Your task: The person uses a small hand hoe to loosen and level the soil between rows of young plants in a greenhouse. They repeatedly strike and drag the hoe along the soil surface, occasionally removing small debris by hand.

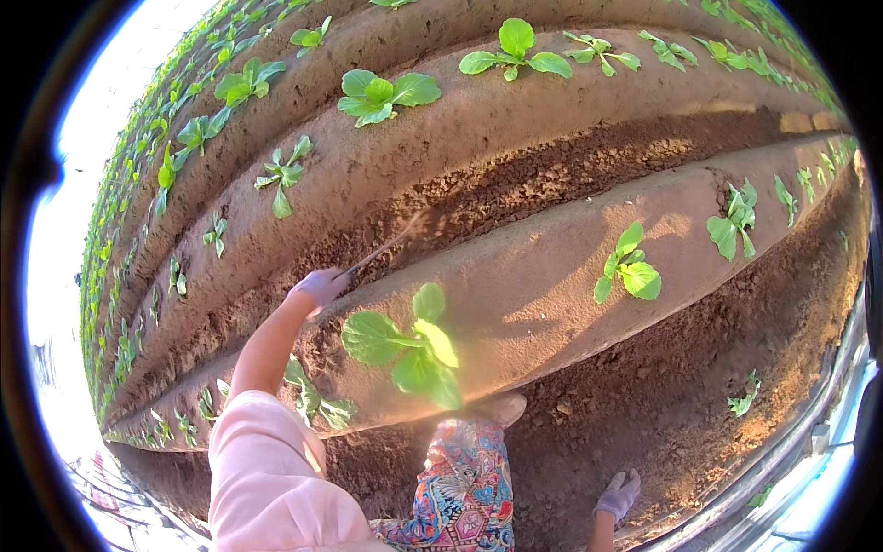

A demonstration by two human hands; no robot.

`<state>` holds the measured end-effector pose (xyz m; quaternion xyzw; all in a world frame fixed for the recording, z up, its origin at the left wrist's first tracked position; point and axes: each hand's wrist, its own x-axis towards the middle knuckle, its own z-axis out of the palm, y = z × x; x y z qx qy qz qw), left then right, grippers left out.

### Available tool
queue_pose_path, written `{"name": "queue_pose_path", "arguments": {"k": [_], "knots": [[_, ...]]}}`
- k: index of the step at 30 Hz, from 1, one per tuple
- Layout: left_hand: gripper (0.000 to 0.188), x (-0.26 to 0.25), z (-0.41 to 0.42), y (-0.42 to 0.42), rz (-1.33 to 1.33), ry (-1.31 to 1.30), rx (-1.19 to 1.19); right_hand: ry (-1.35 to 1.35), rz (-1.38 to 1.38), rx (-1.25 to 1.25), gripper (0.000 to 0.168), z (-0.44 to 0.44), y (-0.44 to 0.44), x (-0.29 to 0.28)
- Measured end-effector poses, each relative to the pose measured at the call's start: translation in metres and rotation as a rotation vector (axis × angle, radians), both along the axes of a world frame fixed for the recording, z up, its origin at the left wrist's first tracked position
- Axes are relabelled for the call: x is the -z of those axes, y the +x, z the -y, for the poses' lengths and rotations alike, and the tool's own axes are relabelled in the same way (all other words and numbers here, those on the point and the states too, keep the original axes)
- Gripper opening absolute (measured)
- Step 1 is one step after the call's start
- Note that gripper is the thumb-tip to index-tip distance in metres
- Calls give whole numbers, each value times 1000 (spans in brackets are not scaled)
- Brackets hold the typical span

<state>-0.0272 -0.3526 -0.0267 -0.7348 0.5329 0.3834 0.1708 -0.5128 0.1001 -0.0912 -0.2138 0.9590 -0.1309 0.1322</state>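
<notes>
My left hand [321,286], in a pale thin glove, grips the dark end of a thin hand tool [385,247]. The tool reaches over the furrow of crumbly soil [483,200] between two raised beds; its far end is blurred, so its shape cannot be told. Nearest below it grows a young leafy cabbage-like plant [407,345] on the near bed [524,290]. Low at the right, my right hand [618,494], also gloved, hangs over the path with its fingers apart and nothing in it.
A smaller seedling [629,268] and a drooping one [735,219] stand farther right on the near bed. More seedlings [386,95] line the bed beyond. My shoe [502,408] is against the near bed's edge. A pale border [772,476] runs along the lower right.
</notes>
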Motion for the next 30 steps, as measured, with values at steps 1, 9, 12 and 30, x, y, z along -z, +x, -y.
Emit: {"name": "queue_pose_path", "arguments": {"k": [1, 9, 12, 30], "knots": [[37, -9, -18, 33, 191, -56, 455, 20, 4, -6, 33, 0, 0, -1], [32, -24, -79, 148, 228, -64, 69, 65, -6, 16, 34, 6, 2, -4], [34, -25, -38, 58, 106, -11, -144, 25, 2, 18, 35, 2, -1, 1], [29, 0, 48, -227, -481, 127, -157, -59, 100, 42, 31, -9, -8, 10]]}}
